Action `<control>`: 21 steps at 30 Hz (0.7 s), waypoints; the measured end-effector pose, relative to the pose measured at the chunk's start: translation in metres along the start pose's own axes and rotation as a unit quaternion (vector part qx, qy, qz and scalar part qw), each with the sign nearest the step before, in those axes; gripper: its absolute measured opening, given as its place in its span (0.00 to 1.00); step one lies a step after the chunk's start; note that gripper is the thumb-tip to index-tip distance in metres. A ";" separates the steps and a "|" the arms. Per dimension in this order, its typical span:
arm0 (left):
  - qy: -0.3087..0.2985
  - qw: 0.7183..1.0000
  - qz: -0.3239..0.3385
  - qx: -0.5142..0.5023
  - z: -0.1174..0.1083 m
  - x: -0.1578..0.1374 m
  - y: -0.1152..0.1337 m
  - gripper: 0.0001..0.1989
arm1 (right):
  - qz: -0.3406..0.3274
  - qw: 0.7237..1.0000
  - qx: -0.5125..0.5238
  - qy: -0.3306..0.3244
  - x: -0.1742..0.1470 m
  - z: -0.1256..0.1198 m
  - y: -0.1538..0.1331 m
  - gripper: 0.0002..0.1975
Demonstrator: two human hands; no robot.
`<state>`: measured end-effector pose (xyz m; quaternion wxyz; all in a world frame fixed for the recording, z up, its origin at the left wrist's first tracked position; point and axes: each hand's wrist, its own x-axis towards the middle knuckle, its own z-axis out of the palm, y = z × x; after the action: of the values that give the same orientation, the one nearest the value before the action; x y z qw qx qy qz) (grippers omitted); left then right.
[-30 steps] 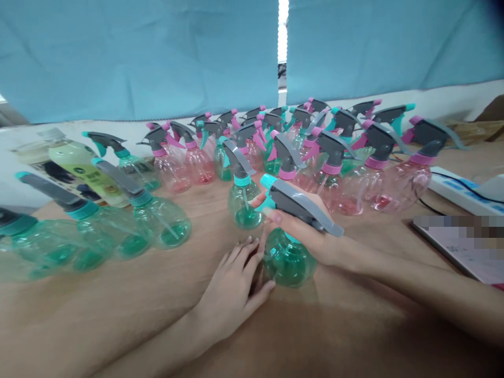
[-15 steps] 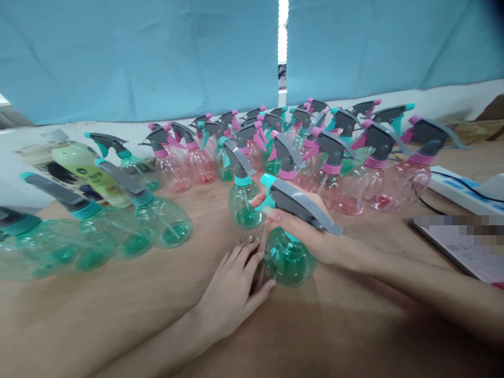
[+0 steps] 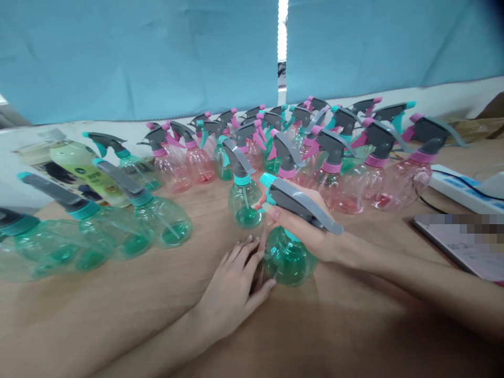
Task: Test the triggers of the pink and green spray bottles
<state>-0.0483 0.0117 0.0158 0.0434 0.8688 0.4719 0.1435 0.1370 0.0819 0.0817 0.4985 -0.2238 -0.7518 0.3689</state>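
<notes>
A green spray bottle (image 3: 290,262) with a grey and teal spray head stands upright on the wooden table in front of me. My right hand (image 3: 305,226) is wrapped around its neck and trigger, the thumb near the teal trigger and the nozzle pointing left. Against the bottle's lower left side rests my left hand (image 3: 236,281), fingers spread and partly lying on the table. How firmly it touches the bottle I cannot tell. Just behind, close to my right fingertips, is another green spray bottle (image 3: 244,207) with a little green tint at its base.
Several pink and green spray bottles (image 3: 354,191) crowd the back of the table (image 3: 173,320). More green ones (image 3: 165,223) stand at left, before a large labelled bottle (image 3: 84,168). At right are a white power strip (image 3: 464,189) and a flat, partly pixelated device (image 3: 452,249). A blue curtain (image 3: 157,58) hangs behind.
The trigger under my right fingers appears drawn slightly closer to the bottle neck. Both hands and the bottles otherwise stay in place.
</notes>
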 end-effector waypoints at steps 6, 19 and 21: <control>-0.007 1.000 -0.002 0.005 0.000 0.000 0.001 0.21 | -0.014 1.000 0.005 0.003 0.000 0.001 -0.001 0.07; -0.015 1.000 -0.004 0.004 0.000 0.000 0.001 0.21 | 0.018 0.999 0.035 -0.014 -0.003 0.000 0.002 0.01; -0.012 1.000 -0.004 0.005 0.000 0.000 0.001 0.20 | 0.018 0.999 0.033 -0.010 -0.004 0.001 0.003 0.02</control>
<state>-0.0478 0.0115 0.0157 0.0454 0.8688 0.4756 0.1300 0.1379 0.0810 0.0765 0.4911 -0.2169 -0.7402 0.4049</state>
